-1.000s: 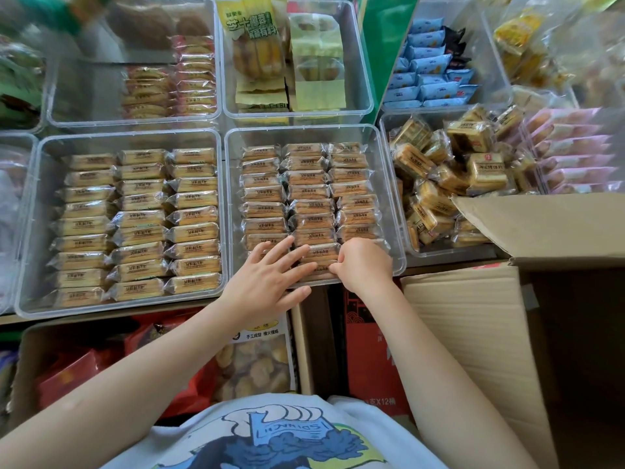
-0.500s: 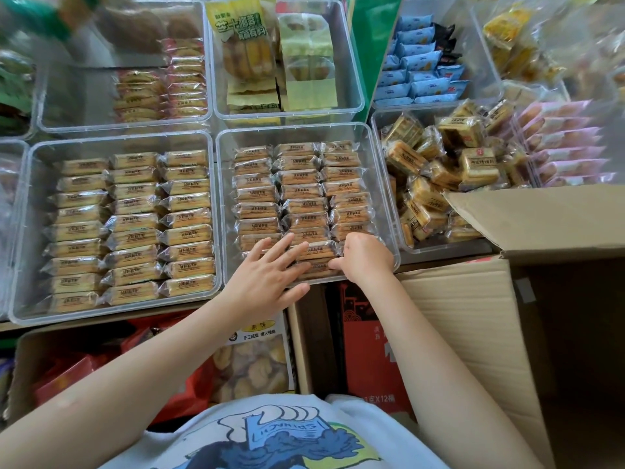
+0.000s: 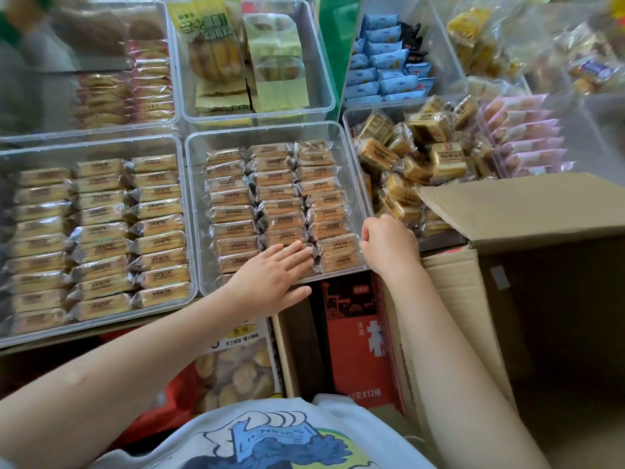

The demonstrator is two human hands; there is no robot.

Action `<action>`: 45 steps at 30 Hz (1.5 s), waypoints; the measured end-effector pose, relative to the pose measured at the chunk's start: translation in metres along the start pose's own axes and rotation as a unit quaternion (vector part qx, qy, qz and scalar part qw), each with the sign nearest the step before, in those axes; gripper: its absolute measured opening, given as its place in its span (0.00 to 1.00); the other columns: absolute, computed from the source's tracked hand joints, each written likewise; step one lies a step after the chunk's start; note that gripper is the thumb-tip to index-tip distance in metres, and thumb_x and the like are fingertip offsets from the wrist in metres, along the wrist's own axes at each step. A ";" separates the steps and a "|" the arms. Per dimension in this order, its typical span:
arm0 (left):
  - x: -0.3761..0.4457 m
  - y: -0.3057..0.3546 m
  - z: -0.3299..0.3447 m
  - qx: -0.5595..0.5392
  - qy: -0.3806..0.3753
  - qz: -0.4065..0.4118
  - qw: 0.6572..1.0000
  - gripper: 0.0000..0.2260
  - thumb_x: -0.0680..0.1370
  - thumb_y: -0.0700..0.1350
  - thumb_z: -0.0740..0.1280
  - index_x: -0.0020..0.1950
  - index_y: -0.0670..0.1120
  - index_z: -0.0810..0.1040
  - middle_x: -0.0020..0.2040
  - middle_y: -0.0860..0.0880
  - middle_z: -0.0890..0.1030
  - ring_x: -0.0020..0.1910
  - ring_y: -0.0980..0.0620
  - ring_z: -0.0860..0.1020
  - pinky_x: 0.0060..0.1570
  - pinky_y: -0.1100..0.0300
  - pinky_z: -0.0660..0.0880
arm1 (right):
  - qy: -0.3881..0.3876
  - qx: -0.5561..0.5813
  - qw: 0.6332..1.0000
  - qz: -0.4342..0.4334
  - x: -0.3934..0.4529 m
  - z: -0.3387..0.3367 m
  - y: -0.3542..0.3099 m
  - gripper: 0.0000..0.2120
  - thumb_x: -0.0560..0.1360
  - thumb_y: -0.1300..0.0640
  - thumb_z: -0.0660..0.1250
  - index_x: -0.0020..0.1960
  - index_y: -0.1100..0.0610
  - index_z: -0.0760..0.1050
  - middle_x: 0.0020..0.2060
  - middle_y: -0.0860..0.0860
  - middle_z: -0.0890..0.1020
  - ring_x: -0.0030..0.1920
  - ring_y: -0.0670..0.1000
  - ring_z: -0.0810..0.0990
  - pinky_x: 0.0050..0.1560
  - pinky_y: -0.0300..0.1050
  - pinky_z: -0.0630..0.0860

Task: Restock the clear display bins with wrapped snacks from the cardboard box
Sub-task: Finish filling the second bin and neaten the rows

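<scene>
Head view: the left hand point(image 3: 274, 275) lies flat, fingers straight, pressing the nearest wrapped snacks point(image 3: 280, 198) in the middle clear bin point(image 3: 194, 211). The right hand point(image 3: 389, 247) curls at that bin's right rim; whether it grips anything cannot be told. The cardboard box point(image 3: 473, 299) stands open just right.

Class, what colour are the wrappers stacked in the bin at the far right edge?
Pink wrappers, seen in the head view.
</scene>
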State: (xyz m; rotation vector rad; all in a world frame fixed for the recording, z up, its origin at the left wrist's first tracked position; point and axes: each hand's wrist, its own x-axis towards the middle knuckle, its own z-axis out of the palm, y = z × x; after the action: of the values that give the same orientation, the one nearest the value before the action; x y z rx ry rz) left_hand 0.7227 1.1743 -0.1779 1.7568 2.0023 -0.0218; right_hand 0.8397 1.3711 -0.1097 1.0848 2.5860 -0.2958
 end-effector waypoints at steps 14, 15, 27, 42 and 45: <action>0.012 0.020 -0.008 -0.018 0.050 -0.035 0.998 0.33 0.79 0.68 0.37 0.77 0.60 0.67 0.83 0.52 0.52 0.82 0.47 0.47 0.76 0.45 0.55 | -0.078 -0.066 0.994 -0.023 0.011 0.011 0.002 0.11 0.73 0.41 0.73 0.50 0.46 0.82 0.67 0.55 0.68 0.71 0.59 0.63 0.70 0.59 0.63; 0.012 0.019 -0.011 -0.021 0.044 -0.040 0.998 0.34 0.78 0.69 0.36 0.77 0.62 0.66 0.83 0.52 0.50 0.82 0.48 0.44 0.77 0.44 0.53 | -0.077 -0.059 0.995 -0.023 0.011 0.011 0.003 0.10 0.74 0.42 0.73 0.50 0.47 0.82 0.67 0.54 0.68 0.71 0.58 0.63 0.70 0.59 0.63; 0.019 0.019 -0.012 0.016 0.051 0.005 0.999 0.33 0.80 0.66 0.38 0.76 0.57 0.70 0.82 0.52 0.57 0.82 0.48 0.45 0.78 0.42 0.48 | 0.021 0.047 0.998 -0.037 0.006 0.024 0.016 0.09 0.76 0.52 0.72 0.52 0.52 0.74 0.65 0.55 0.67 0.69 0.58 0.64 0.68 0.58 0.63; 0.022 0.014 -0.005 0.032 0.051 0.013 0.998 0.31 0.81 0.66 0.39 0.81 0.57 0.60 0.82 0.52 0.53 0.81 0.48 0.40 0.78 0.42 0.43 | 0.084 0.016 0.996 -0.038 0.017 0.027 0.006 0.05 0.77 0.53 0.70 0.48 0.53 0.83 0.68 0.55 0.68 0.74 0.58 0.59 0.68 0.56 0.65; 0.025 0.015 -0.003 0.031 0.054 0.019 0.998 0.32 0.81 0.66 0.40 0.80 0.55 0.63 0.82 0.51 0.55 0.81 0.48 0.42 0.79 0.42 0.45 | 0.109 0.016 0.993 -0.032 0.013 0.031 0.008 0.05 0.76 0.54 0.72 0.46 0.55 0.82 0.68 0.56 0.70 0.74 0.60 0.61 0.66 0.58 0.67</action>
State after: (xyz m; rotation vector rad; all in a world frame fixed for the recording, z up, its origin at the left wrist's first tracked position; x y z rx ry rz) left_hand 0.7342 1.2014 -0.1793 1.8715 2.0639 0.0230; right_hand 0.8436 1.3755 -0.1441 1.1029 2.8220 -0.2472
